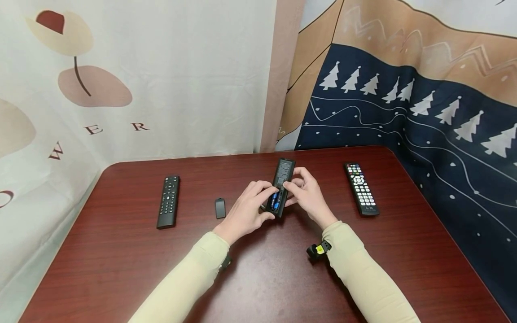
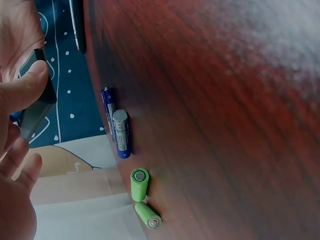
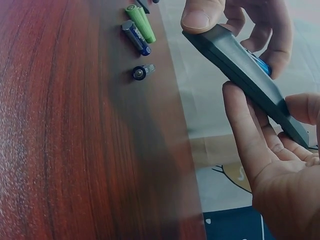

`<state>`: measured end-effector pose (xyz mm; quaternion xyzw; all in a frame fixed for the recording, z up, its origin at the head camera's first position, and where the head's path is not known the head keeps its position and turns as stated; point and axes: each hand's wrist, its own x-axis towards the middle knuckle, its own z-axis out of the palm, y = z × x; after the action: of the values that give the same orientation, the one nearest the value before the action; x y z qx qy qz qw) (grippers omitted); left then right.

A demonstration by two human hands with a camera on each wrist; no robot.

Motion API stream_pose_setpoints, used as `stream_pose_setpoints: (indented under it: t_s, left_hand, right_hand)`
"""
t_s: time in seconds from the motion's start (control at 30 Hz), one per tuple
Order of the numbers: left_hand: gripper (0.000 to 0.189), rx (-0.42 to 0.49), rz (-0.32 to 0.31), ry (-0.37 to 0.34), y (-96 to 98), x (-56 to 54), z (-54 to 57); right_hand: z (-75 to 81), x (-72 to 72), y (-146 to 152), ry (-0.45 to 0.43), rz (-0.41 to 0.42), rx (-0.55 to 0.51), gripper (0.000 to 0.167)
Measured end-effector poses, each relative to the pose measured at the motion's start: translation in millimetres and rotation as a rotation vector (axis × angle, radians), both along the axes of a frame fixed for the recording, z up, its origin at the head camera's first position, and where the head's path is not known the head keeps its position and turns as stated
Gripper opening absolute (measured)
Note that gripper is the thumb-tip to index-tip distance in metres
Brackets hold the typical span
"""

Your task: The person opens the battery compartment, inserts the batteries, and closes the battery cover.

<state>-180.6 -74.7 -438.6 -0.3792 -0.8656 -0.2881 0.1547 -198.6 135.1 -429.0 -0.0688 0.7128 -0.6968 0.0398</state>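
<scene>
Both hands hold a black remote control (image 1: 285,171) over the table, its back turned up and the battery compartment uncovered. Blue batteries (image 1: 276,200) lie in the compartment. My left hand (image 1: 247,210) grips the compartment end, thumb on the near edge and fingertips at the batteries. Higher up, my right hand (image 1: 308,195) supports the remote from the side and beneath, its thumb on the back. The left wrist view shows two blue batteries (image 2: 121,135) and two green batteries (image 2: 140,185) on the tabletop; the hands hide most of this spot in the head view.
A small dark battery cover (image 1: 220,208) lies left of my left hand. One black remote (image 1: 168,202) rests farther left, another with white buttons (image 1: 361,189) on the right. The reddish-brown table (image 1: 266,278) meets hanging curtains (image 1: 194,80) at its far edge.
</scene>
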Motion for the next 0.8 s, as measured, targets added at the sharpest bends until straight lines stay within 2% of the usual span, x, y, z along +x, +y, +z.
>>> stream_pose_setpoints:
  t_s: [0.27, 0.8]
  left_hand:
    - [0.064, -0.003, -0.017, 0.067, -1.2, 1.1, -2.8]
    - [0.064, -0.056, -0.019, 0.146, -1.8, 2.0, -4.8]
  right_hand:
    - [-0.6, -0.5, -1.0, 0.004, 0.003, 0.000, 0.035]
    - [0.1, -0.5, -1.0, 0.020, -0.015, -0.005, 0.033]
